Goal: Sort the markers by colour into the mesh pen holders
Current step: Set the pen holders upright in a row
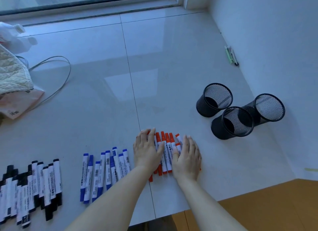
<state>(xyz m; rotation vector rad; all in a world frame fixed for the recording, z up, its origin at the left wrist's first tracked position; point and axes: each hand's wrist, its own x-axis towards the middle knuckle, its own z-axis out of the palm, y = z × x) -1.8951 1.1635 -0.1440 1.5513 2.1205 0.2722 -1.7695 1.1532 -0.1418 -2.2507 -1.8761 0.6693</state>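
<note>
Several red markers [166,150] lie in a bunch on the white tiled floor. My left hand [148,149] rests flat against the bunch's left side and my right hand [187,159] against its right side, fingers extended, both partly covering the markers. Several blue markers [105,172] lie in a row to the left. Several black markers [32,187] lie at the far left. Three black mesh pen holders stand to the right, all without markers: one at the back [214,100], one in front [232,123], one at the right [265,108].
A wall runs along the right, with pens [232,56] lying at its foot. A quilted cloth [12,74], a plastic bag [19,100] and a grey cable [65,79] lie at the left. Wooden flooring [268,205] begins at the bottom right. A window sill spans the back.
</note>
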